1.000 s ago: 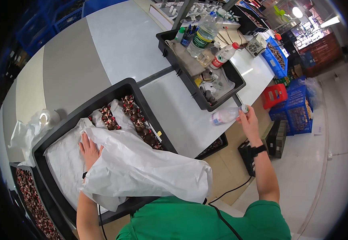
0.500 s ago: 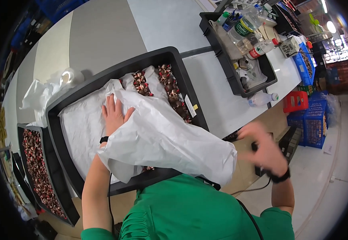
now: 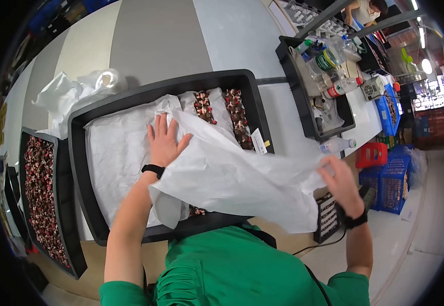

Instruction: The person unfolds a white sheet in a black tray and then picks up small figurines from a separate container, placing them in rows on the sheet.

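A large black tray point(image 3: 163, 82) is in front of me, lined with white paper point(image 3: 115, 153). Rows of small dark round parts point(image 3: 238, 120) with red and pale bits lie on paper in its right half. Across them stretches a loose white paper sheet point(image 3: 232, 176), which hides most of the rows and runs out past the tray's right front corner. My left hand point(image 3: 165, 144) presses flat on the paper mid-tray, fingers spread. Beyond the right side, my right hand point(image 3: 342, 183) pinches the sheet's far right edge and holds it up.
A second black tray point(image 3: 64, 204) full of similar small parts stands at the left. Behind the large tray lies a white paper roll point(image 3: 111, 79). A black bin point(image 3: 303, 102) of bottles, a lying bottle point(image 3: 337, 145), blue crates point(image 3: 388, 181) and another person point(image 3: 367, 11) are right.
My right hand, blurred and apart from the sheet before, now grips its edge, and the sheet is drawn wider to the right. The left hand stays flat on the paper.
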`<state>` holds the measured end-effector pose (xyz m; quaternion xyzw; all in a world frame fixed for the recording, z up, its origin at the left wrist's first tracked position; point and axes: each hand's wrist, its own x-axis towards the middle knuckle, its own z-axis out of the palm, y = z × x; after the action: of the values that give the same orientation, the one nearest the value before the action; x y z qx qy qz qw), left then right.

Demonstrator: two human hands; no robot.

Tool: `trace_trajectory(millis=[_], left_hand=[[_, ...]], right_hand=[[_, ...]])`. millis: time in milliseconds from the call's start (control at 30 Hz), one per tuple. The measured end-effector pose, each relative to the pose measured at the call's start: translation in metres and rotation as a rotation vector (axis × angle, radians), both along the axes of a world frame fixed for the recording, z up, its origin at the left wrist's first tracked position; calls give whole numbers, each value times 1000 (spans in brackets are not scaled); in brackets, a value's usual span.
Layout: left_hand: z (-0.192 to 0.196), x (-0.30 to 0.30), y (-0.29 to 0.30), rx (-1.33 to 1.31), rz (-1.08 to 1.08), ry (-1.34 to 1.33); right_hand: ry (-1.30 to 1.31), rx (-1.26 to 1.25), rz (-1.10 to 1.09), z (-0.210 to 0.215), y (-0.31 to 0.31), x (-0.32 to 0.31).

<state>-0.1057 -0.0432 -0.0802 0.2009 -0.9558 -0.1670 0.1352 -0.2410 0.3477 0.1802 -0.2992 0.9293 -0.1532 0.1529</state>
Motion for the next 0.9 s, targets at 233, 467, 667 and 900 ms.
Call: trace_trajectory(millis=[233,467,667,900], left_hand=[[12,-1,8,31,37,-1],[25,4,11,123,64,-37],[26,-3,13,153,77,-21],[33,2,11,196,70,-16]], right_hand=[[329,153,86,-28,-27,-154],[568,217,94,-92,-75,-251],[662,452,163,-111,-105,-284],[446,-81,397,-97,-160,-246]])
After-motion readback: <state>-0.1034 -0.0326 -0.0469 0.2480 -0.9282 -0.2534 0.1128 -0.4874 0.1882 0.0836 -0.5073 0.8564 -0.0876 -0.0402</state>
